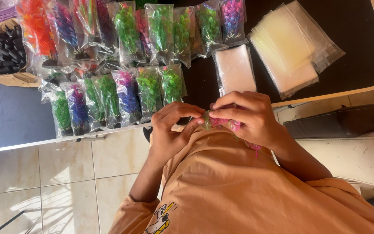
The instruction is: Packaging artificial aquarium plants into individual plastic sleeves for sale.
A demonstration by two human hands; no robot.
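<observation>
Seated close against a dark table [5, 117], a person in an orange shirt [247, 186] works a small pink artificial plant [221, 122] between both hands, holding it low against the chest where it sits directly under the eye. The left hand [172, 130] curls its fingers shut around the plant's end, thumb pressed to it, while the right hand [249, 117] pinches the pink fronds from above. Bagged plants [122, 93] in green, purple, orange and pink lie in overlapping rows across the table, just beyond the hands. A stack of empty clear bags [288, 47] rests to the right, within easy reach; a cardboard box of black bases [5, 50] sits at far left.
</observation>
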